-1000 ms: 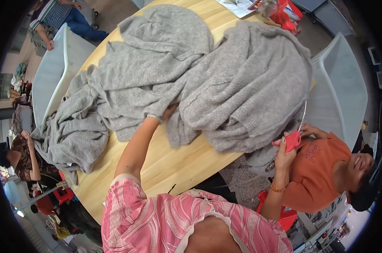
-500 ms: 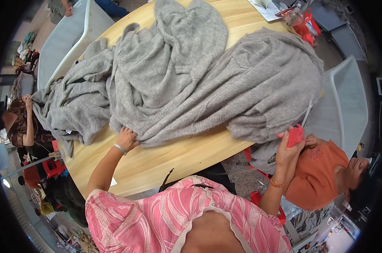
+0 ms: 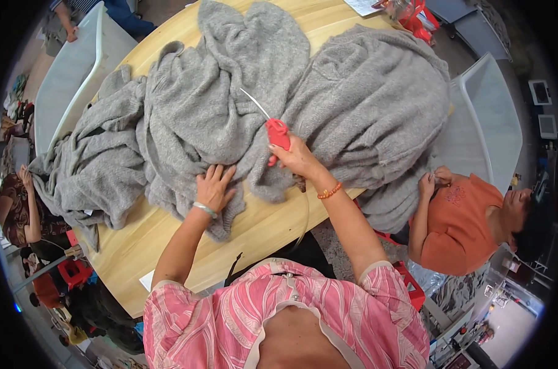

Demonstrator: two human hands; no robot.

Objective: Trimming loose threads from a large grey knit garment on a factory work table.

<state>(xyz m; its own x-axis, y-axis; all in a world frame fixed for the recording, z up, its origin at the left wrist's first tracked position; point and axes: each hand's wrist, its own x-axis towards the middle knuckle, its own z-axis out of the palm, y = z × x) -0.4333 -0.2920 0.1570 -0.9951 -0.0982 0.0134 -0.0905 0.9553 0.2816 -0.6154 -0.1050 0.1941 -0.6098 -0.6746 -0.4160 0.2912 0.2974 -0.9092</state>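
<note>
My left hand (image 3: 212,189) lies on a grey knitted garment (image 3: 190,114), its fingers spread over the fabric's near edge. A ribbed end of the knit hangs toward me beside that hand. In my right hand (image 3: 300,160) is a pair of scissors (image 3: 278,133) with red handles. Their narrow metal blades point away to the left, over the fold between the middle garment and a second grey knit (image 3: 371,104) heaped to its right. Part of the red grip is covered by my fingers.
The wooden table (image 3: 137,255) also bears another grey knit heap (image 3: 100,163) on the left, handled by a person. Pale plastic bins (image 3: 70,80) stand at both ends. A person in an orange top (image 3: 460,227) sits close on the right. Red bags (image 3: 417,21) lie at the back.
My right hand has swung leftward with the scissors, from beyond the right heap to the middle. My left hand has moved right onto the knit. The middle garment's near edge has shifted and bunched.
</note>
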